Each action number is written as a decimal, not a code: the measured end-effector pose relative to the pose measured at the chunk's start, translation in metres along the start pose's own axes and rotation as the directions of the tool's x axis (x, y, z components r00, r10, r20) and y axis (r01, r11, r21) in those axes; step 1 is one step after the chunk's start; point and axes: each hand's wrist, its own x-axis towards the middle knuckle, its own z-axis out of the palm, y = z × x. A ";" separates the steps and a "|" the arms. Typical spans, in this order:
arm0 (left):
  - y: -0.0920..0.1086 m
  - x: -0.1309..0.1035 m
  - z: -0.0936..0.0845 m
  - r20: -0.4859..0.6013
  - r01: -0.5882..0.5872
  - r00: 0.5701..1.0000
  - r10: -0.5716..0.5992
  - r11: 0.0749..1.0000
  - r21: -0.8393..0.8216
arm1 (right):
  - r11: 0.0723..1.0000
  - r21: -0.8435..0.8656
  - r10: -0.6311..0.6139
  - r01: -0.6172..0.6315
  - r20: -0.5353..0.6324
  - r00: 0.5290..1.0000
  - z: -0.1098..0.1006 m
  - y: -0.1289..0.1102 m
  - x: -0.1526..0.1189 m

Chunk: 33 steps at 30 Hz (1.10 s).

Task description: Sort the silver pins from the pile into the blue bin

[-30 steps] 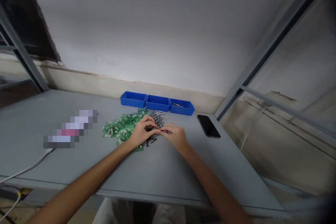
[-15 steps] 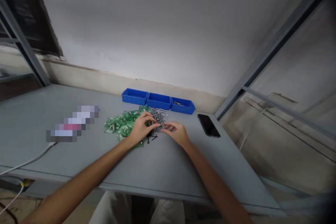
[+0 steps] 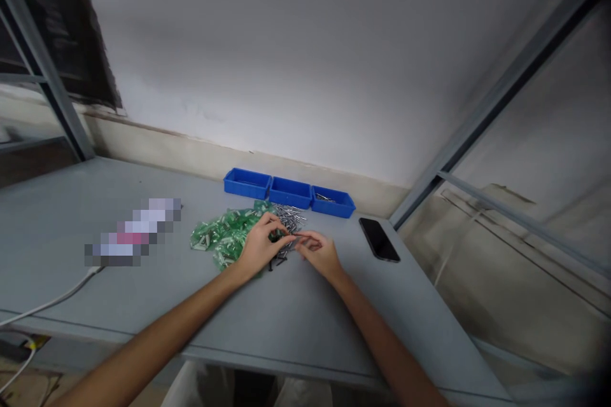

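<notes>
My left hand (image 3: 261,246) is closed in a pinch, thumb against fingers, at the right edge of some green plastic bags (image 3: 229,233) with small light pieces in them. Facing it, my right hand (image 3: 322,255) also pinches, its fingertips almost meeting the left ones. Anything between the fingertips is too small to name. Behind and below the fingers lies a pile of silvery screws or nails (image 3: 289,213), partly hidden by my hands. A dark screw (image 3: 270,265) lies at the near side of the pile.
Three blue trays stand in a row at the wall: a left tray (image 3: 247,193), a middle tray (image 3: 290,202) and a right tray (image 3: 333,210) with metal pieces inside. A black phone (image 3: 379,240) lies at right. A blurred-out object (image 3: 138,229) with a white cable (image 3: 71,293) is at left.
The whole view has shifted slightly, so the table sits a little lower. My hands stay together over the pile, and the right fingers have curled in more.
</notes>
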 end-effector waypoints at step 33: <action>0.007 -0.020 0.014 0.405 -0.477 0.827 0.389 0.867 0.141 | 0.991 0.068 0.136 -0.117 -0.475 0.869 -0.093 0.024 0.076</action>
